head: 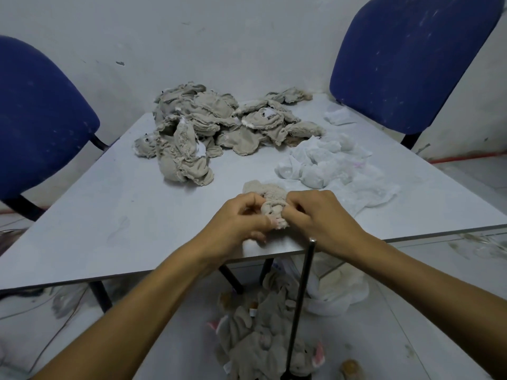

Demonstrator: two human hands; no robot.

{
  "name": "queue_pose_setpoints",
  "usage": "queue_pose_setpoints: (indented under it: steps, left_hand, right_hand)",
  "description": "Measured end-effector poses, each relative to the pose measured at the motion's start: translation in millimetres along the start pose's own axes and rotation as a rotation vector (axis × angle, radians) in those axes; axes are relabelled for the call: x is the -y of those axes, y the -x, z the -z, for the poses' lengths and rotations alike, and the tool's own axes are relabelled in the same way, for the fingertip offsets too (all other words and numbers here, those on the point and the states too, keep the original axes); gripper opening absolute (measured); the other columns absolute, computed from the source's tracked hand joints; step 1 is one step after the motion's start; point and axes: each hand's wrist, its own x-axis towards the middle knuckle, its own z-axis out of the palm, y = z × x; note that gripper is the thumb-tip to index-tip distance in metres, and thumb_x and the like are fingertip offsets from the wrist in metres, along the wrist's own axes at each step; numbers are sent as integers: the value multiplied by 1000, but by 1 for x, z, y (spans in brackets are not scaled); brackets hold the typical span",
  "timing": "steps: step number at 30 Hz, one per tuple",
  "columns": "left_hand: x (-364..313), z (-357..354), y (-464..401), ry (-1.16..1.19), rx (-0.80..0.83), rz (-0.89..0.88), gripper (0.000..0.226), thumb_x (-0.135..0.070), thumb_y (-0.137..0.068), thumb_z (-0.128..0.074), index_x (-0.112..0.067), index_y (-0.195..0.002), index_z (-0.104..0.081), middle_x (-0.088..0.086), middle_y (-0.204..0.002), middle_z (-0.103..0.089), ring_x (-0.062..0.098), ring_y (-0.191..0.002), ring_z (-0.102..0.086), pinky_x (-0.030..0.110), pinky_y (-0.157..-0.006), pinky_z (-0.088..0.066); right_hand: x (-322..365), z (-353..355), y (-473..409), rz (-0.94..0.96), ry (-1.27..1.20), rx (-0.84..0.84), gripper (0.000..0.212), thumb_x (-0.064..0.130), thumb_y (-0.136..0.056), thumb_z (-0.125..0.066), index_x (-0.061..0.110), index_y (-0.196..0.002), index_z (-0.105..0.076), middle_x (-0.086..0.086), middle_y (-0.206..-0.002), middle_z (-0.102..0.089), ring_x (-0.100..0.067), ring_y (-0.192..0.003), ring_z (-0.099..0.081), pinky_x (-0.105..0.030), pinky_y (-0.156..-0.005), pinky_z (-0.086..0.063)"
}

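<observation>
Beige fabric piece (271, 205), gripped by both hands, grey table (109, 215), white wall (219, 37)

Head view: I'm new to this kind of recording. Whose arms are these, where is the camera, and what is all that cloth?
No machine here: a person wears one camera on the head, looking down at their own bare arms. The left hand and right hand both pinch a small beige cloth piece over the near edge of the table. Farther back lie a pile of similar beige pieces and a heap of white cloth. Two blue chairs stand beside it; more cloth pieces lie on the floor.
</observation>
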Motion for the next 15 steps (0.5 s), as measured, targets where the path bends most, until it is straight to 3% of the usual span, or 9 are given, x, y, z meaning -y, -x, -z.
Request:
queue_pose_setpoints:
  steps: [2, 4, 7, 11, 13, 15]
  left_hand:
    - [0, 4, 1, -85, 31, -46, 21, -17, -69, -78, -10, -82, -65, 10, -78, -62, 22, -71, -60, 31, -66, -54]
    - [-2, 3, 1, -87, -49, -58, 19, -13, -71, -84, -7, -79, -68, 13, -78, -63, 24, -70, -60, 33, -66, -53]
    - [-4, -3, 2, -47, -189, -43, 15, -5, -79, -78, -5, -69, -66, 14, -69, -64, 26, -60, -59, 32, -57, -50]
    - [2, -11, 3, -185, -344, -101, 32, -14, -83, -75, -14, -54, -62, 7, -68, -63, 24, -46, -57, 28, -49, -48]
    - [0, -7, 1, -182, -238, -105, 28, -18, -83, -78, -17, -58, -64, 1, -68, -62, 19, -50, -59, 27, -51, -49]
    - [-5, 1, 2, -42, -4, -56, 17, -16, -77, -82, -17, -69, -67, 7, -73, -64, 19, -61, -61, 27, -58, -52]
  right_hand:
    - [2, 3, -2, -33, -7, -4, 36, 21, -89, -56, 16, -58, -39, 2, -54, -42, -17, -57, -40, -45, -60, -36]
    - [6, 3, -2, -41, -17, 20, 35, 20, -89, -57, 12, -59, -42, -3, -56, -45, -20, -59, -42, -46, -61, -36]
    - [9, 4, 0, -31, -21, 99, 36, 23, -95, -55, 6, -64, -46, -11, -61, -50, -18, -58, -40, -42, -58, -30]
    - [12, 4, 5, -17, 32, 204, 36, 24, -97, -50, 12, -65, -42, -4, -59, -47, -15, -56, -38, -38, -56, -28]
    - [11, 6, 6, -52, 53, 189, 36, 26, -97, -48, 14, -64, -41, -2, -60, -46, -16, -58, -40, -40, -57, -31]
    - [10, 8, 4, -88, 60, 151, 36, 27, -96, -47, 14, -63, -40, -2, -61, -45, -20, -62, -42, -43, -60, -34]
